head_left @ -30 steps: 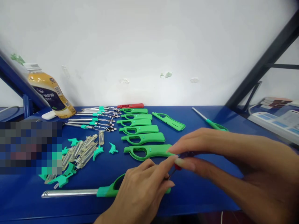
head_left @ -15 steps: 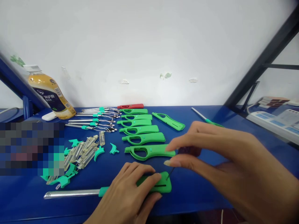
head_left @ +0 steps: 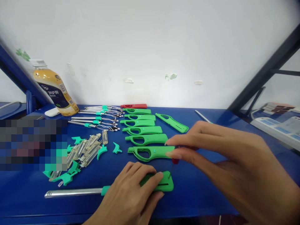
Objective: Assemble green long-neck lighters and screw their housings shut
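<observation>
My left hand [head_left: 131,193] presses a green long-nosed lighter [head_left: 167,184] to the blue table, fingers closed around its handle. Its metal tube [head_left: 73,192] points left. Between the thumb and fingertips of my right hand [head_left: 217,162] is a small red-handled screwdriver [head_left: 175,161], mostly hidden by the fingers. The thin shaft runs down to the rounded end of the lighter handle, where its tip seems to meet a hole. Just behind, a green handle shell [head_left: 161,152] is the nearest of several lying in a column.
Clear fuel tanks [head_left: 90,154] and turquoise triggers [head_left: 67,178] lie heaped at left. Metal tubes with wires [head_left: 93,122] lie behind them. A drink bottle [head_left: 56,90] stands back left. A red shell [head_left: 134,106] and a separate green shell [head_left: 172,122] lie near the wall.
The fingers of my right hand have shifted around the screwdriver, and its red handle now shows below them. My left hand keeps the lighter in place. The view has shifted slightly.
</observation>
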